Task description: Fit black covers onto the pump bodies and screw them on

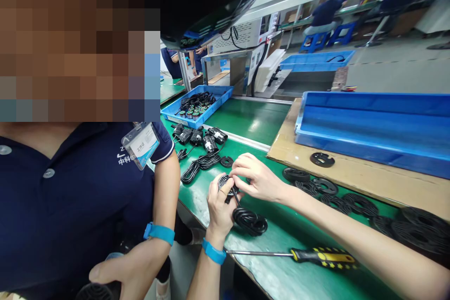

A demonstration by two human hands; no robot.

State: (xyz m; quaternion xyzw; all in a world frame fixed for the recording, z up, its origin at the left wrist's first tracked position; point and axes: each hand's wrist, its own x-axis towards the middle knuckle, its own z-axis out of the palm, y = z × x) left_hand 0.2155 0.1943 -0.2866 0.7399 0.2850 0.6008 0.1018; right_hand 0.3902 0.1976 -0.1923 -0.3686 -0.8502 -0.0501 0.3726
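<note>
My left hand (221,204), with a blue wristband, grips a black round part with a slotted face (227,183) above the green bench. A black cable runs from this part to a coiled bundle (250,221) hanging just below. My right hand (258,178) reaches in from the right, thumb and fingers pinched together at the part's upper edge. Whatever sits between those fingertips is too small to make out. Beneath my right forearm lies a screwdriver (321,258) with a yellow and black handle.
Black cylindrical housings (210,143) and coiled cables (191,171) lie beyond my hands. Black slotted discs (358,204) spread along the right. A blue tray (220,98) holds circuit parts; a larger blue bin (372,122) stands on cardboard. A co-worker (87,206) is close on the left.
</note>
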